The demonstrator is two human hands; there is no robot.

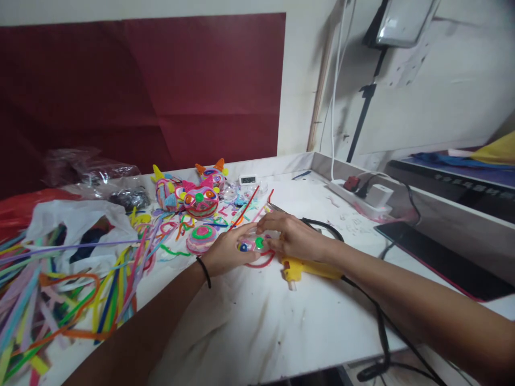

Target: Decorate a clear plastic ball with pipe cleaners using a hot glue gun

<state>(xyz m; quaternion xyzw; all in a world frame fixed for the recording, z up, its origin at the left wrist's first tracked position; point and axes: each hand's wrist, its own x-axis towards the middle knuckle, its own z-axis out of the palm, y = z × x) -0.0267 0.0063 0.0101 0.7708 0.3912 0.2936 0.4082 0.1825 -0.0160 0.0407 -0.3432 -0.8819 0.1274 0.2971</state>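
I am pinching a small clear piece (257,242) with green and blue dots between my left hand (226,251) and right hand (290,236), fingers of both curled onto it, on the white table (281,321). My right forearm is lying over the yellow glue gun (309,268); its nozzle could burn me or snag the cord (380,321).

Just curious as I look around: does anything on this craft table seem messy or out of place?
Yes. Pipe cleaners sprawl loose over the table's left side, with cut scraps scattered near the finished figures. The yellow glue gun lies on its side under the right hand.
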